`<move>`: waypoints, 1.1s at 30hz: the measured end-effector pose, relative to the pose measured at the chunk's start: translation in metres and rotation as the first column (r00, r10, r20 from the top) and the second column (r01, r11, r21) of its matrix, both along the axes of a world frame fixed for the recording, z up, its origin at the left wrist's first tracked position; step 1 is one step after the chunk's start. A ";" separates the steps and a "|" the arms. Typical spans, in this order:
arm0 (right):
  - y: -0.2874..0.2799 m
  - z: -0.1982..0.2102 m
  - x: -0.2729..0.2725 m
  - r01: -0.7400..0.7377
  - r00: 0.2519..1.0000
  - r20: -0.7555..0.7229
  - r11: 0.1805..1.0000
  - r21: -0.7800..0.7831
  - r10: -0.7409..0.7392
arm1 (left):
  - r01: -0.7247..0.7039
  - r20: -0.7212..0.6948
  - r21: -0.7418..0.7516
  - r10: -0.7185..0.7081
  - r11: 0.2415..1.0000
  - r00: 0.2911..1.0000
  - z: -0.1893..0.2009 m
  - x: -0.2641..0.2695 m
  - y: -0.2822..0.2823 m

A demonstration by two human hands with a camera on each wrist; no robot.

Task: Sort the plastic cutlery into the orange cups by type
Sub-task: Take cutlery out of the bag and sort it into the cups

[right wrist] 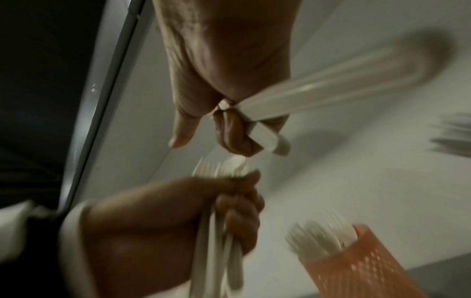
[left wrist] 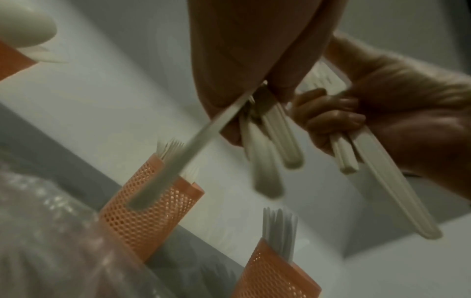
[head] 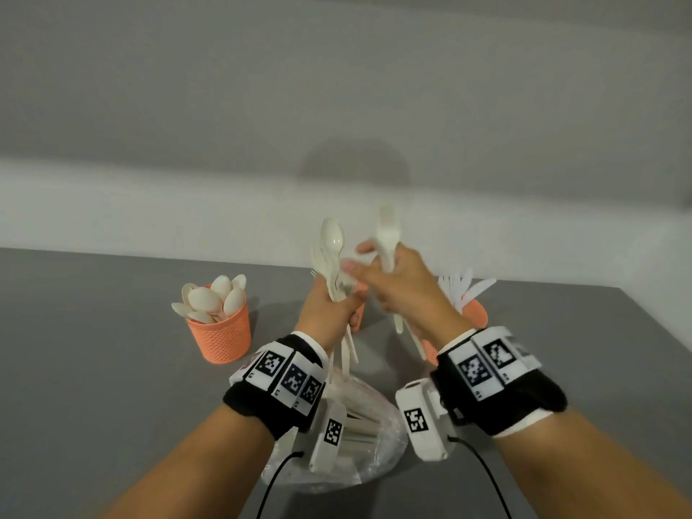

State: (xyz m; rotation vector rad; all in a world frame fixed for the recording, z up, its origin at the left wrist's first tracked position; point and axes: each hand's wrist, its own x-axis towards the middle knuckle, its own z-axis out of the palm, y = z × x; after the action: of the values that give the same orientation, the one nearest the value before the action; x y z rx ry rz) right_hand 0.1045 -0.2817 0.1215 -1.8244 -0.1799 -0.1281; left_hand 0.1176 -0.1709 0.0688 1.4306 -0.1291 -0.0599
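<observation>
Above the grey table my left hand (head: 329, 305) grips a mixed bunch of white plastic cutlery (head: 333, 256), a spoon bowl on top and fork tines behind. My right hand (head: 393, 282) holds several white pieces (head: 387, 237) upright, its forefinger and thumb reaching to the left bunch. In the left wrist view the handles (left wrist: 267, 141) hang below both fists. An orange mesh cup of spoons (head: 221, 327) stands at the left. A cup of forks (left wrist: 150, 209) sits behind my hands. A cup of knives (head: 473, 312) is at the right.
A clear plastic bag (head: 359, 417) with more white cutlery lies on the table (head: 112, 350) under my wrists. A pale wall runs close behind the cups. The table's right edge slants past the knife cup.
</observation>
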 end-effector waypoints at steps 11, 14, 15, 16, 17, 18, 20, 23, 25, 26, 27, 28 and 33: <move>0.018 -0.022 0.004 0.051 0.988 -0.151 0.998 0.041 -0.044 | 0.130 -0.062 -0.331 -0.159 0.935 0.985 0.004 -0.007 0.002; 0.016 -0.022 0.004 -0.025 0.981 -0.186 0.990 0.136 0.050 | 0.109 -0.147 -0.379 -0.176 0.919 0.973 0.003 -0.001 0.008; 0.015 -0.020 0.003 -0.043 0.980 -0.187 0.985 0.164 0.074 | 0.081 -0.159 -0.366 -0.148 0.927 0.976 0.003 0.000 0.010; 0.014 -0.019 0.003 -0.050 0.979 -0.187 0.981 0.190 0.086 | 0.058 -0.166 -0.362 -0.126 0.930 0.978 0.004 0.001 0.012; 0.012 -0.018 0.004 -0.044 0.979 -0.186 0.975 0.217 0.085 | 0.030 -0.175 -0.345 -0.096 0.938 0.980 0.004 0.002 0.014; 0.010 -0.017 0.006 -0.022 0.979 -0.189 0.967 0.256 0.073 | -0.002 -0.189 -0.340 -0.066 0.941 0.980 0.005 0.003 0.016; 0.003 -0.016 0.015 0.043 0.986 -0.168 0.958 0.284 0.005 | -0.064 -0.208 -0.336 -0.007 0.939 0.978 0.005 0.007 0.022; -0.010 -0.010 0.035 0.145 0.989 -0.079 0.936 0.322 -0.126 | -0.072 -0.203 -0.354 -0.001 0.932 0.979 0.005 0.011 0.036; -0.014 -0.005 0.050 0.177 0.982 -0.002 0.908 0.379 -0.191 | -0.046 -0.198 -0.347 -0.026 0.937 0.980 0.007 0.012 0.046; -0.015 -0.005 0.058 0.192 0.974 0.039 0.903 0.385 -0.224 | -0.039 -0.202 -0.343 -0.033 0.938 0.979 0.008 0.012 0.049; -0.014 -0.005 0.065 0.205 0.964 0.081 0.905 0.372 -0.252 | -0.038 -0.204 -0.334 -0.033 0.942 0.978 0.009 0.012 0.053; -0.012 -0.007 0.073 0.218 0.954 0.119 0.909 0.355 -0.275 | -0.042 -0.205 -0.324 -0.027 0.945 0.978 0.009 0.011 0.056; 0.011 -0.027 0.108 0.302 0.915 0.175 0.903 0.304 -0.365 | -0.030 -0.185 -0.299 -0.027 0.954 0.982 0.011 0.011 0.065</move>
State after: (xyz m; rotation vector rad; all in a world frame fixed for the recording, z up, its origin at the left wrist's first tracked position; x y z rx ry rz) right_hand 0.2129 -0.2711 0.0940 -1.5479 -0.0031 -0.5823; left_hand 0.1283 -0.1059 0.0803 1.1130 0.0191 -0.1667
